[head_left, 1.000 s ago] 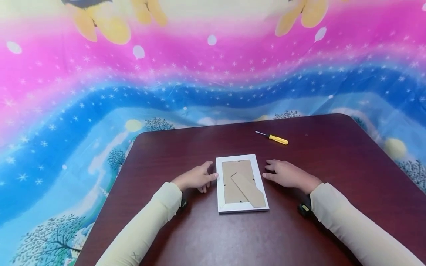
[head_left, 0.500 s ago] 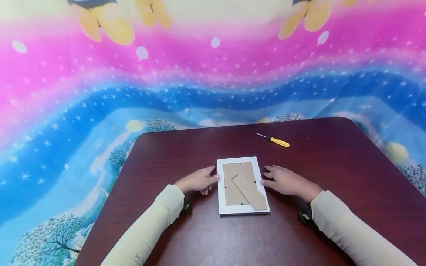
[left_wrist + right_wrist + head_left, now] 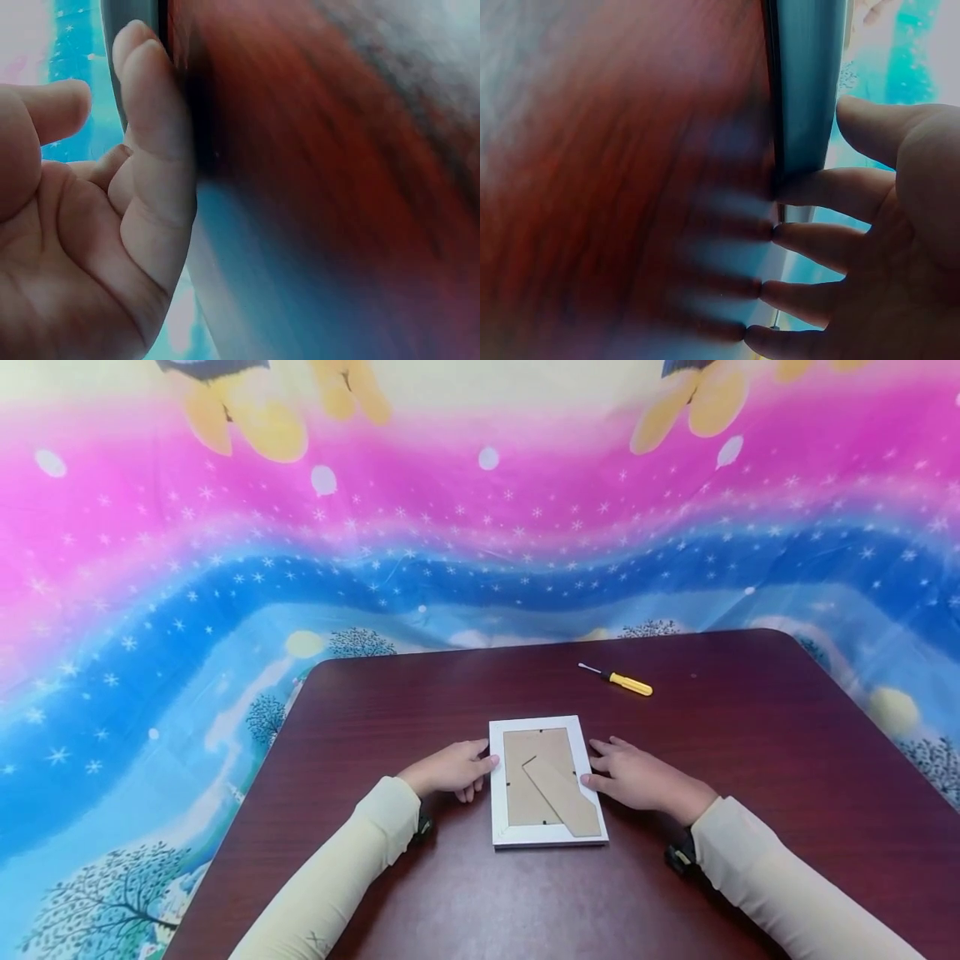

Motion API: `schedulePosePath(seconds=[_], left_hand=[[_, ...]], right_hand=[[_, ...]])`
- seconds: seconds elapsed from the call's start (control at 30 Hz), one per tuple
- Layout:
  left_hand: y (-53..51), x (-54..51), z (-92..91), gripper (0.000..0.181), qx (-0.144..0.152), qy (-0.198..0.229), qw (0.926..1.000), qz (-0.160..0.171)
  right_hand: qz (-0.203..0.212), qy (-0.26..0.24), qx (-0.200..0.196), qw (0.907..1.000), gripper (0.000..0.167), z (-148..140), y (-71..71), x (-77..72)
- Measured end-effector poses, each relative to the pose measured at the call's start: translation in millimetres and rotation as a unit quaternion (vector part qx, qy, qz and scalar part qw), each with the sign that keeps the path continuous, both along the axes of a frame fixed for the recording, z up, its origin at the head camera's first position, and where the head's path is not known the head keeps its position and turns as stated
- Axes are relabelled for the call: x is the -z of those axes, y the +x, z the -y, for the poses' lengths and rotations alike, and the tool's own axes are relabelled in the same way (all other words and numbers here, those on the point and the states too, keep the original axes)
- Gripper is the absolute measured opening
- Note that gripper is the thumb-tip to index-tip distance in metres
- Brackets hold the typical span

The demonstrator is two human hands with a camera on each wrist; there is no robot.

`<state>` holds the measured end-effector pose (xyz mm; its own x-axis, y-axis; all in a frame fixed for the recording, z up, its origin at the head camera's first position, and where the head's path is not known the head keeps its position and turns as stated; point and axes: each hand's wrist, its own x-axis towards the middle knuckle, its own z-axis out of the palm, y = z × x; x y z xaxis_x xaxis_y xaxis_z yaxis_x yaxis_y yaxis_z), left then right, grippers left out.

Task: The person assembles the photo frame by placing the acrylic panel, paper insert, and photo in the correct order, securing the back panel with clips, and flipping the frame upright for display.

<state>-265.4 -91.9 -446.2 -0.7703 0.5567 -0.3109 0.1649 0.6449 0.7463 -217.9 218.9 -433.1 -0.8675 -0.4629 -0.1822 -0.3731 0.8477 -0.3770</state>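
A white photo frame (image 3: pixel 498 810) lies face down on the dark red-brown table, its brown backing board (image 3: pixel 517 793) and slanted easel leg (image 3: pixel 562 789) facing up. My left hand (image 3: pixel 450 768) is at the frame's left side, thumb at the upper edge and fingers low beside it. Across from it, my right hand (image 3: pixel 641 777) rests its thumb on the right edge; its straight, spread fingers reach down to the table. In the right wrist view the index finger (image 3: pixel 844 191) lies against the frame's side (image 3: pixel 804 90). The left wrist view shows loosely bent fingers (image 3: pixel 157 127) by the frame.
A yellow-handled screwdriver (image 3: pixel 630 684) lies behind the frame, to the right. The table (image 3: pixel 375 702) has rounded far corners. Behind it hangs a pink and blue patterned cloth (image 3: pixel 465 518).
My right hand has moved left, from apart to touching the frame's right edge. The left thumb has shifted slightly further onto the left edge. The frame and screwdriver stay put on the table.
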Motion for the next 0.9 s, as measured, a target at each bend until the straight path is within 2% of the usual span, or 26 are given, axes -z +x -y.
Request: schedulePosePath(seconds=[0.2,0.53,0.7,0.83,0.9], left_hand=[[-0.2,0.6,-0.7,0.025,-0.003,-0.004,1.0,-0.006],[3.7,-0.3,-1.0,0.042,-0.006,-0.006,1.0,-0.004],[5.2,-1.8,-0.1,0.048,-0.013,-0.004,0.9996,-0.026],[5.1,-5.8,-0.2,0.039,-0.019,0.005,0.9985,-0.052],[4.7,-7.3,0.2,0.035,-0.024,0.019,0.9983,-0.051]], right_hand=[[-0.005,0.0,-0.001,1.0,0.056,0.9,0.1,0.6],[0.0,-0.029,0.018,0.9994,0.065,1.9,6.4,6.2],[0.002,-0.047,0.033,0.9984,0.066,2.9,6.9,6.3],[0.005,-0.061,0.048,0.997,0.068,3.7,6.2,5.4],[0.003,-0.068,0.051,0.9964,0.069,3.8,5.6,4.8]])
